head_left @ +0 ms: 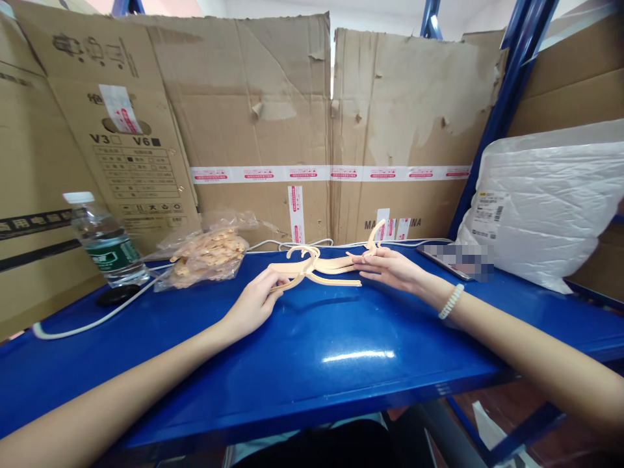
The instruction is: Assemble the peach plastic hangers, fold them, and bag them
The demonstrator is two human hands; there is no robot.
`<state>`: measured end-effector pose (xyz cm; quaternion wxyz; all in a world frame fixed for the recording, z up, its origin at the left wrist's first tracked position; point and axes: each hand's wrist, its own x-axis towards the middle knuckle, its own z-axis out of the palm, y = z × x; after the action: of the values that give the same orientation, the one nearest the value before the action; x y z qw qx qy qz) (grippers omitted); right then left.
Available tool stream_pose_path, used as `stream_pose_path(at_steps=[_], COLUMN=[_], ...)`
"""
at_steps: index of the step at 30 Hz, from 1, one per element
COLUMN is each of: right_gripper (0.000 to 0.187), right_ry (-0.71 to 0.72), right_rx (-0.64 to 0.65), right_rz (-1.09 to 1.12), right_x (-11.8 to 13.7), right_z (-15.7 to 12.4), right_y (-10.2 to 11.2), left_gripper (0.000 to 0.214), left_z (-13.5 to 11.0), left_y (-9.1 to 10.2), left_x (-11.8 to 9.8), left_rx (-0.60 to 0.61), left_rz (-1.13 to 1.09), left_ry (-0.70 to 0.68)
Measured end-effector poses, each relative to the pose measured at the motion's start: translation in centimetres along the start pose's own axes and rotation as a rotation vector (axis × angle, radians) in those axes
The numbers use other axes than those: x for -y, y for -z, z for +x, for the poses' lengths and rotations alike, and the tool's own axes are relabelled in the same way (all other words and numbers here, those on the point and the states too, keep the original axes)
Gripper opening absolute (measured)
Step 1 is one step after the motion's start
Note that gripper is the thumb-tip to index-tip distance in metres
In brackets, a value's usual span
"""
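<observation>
My left hand (253,304) is closed on one end of a beige clothes hanger (336,281), whose other arm points right over the table. Directly behind it are more beige hangers (334,265), with several hooks bunched together near the middle. My right hand (392,268) has its fingers around another beige hanger piece (375,237), and a curved part sticks up above the fingers. The fingers partly hide where this piece joins the others. A pale beaded bracelet (451,301) circles the right wrist.
A clear bag of beige plastic pieces (209,253) and a water bottle (104,244) stand left on the blue table (292,370). A phone (446,260) and a white wrapped package (546,201) are at right. Cardboard panels (253,130) and a white cable (92,330) border the back.
</observation>
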<state>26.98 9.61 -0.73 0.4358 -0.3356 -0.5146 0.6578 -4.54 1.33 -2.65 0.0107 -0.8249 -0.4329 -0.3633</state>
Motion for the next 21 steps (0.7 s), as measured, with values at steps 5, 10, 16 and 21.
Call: stream_pose_path(at_steps=[5,10,16,21], right_gripper=[0.021,0.023,0.017,0.012], right_ry=[0.023,0.045,-0.109,-0.223], right_rx=[0.061,0.102,0.234,0.235], right_rz=[-0.104,-0.17,-0.14,-0.044], right_x=[-0.54,-0.57,-0.29,-0.1], right_z=[-0.08,0.08,-0.17,-0.36], right_y=[-0.08,0.09,0.04,-0.27], left_gripper=[0.014,0.013,0.013,0.013], left_z=[-0.03,0.04,0.1,0.13], left_y=[-0.04,-0.04,0.21,0.18], left_x=[0.14,0.26,0.42,0.37], left_rx=[0.021,0.013,-0.005,-0.005], left_rz=[-0.012,-0.013,0.03,0.03], left_ry=[0.008,0.0,0.015,0.014])
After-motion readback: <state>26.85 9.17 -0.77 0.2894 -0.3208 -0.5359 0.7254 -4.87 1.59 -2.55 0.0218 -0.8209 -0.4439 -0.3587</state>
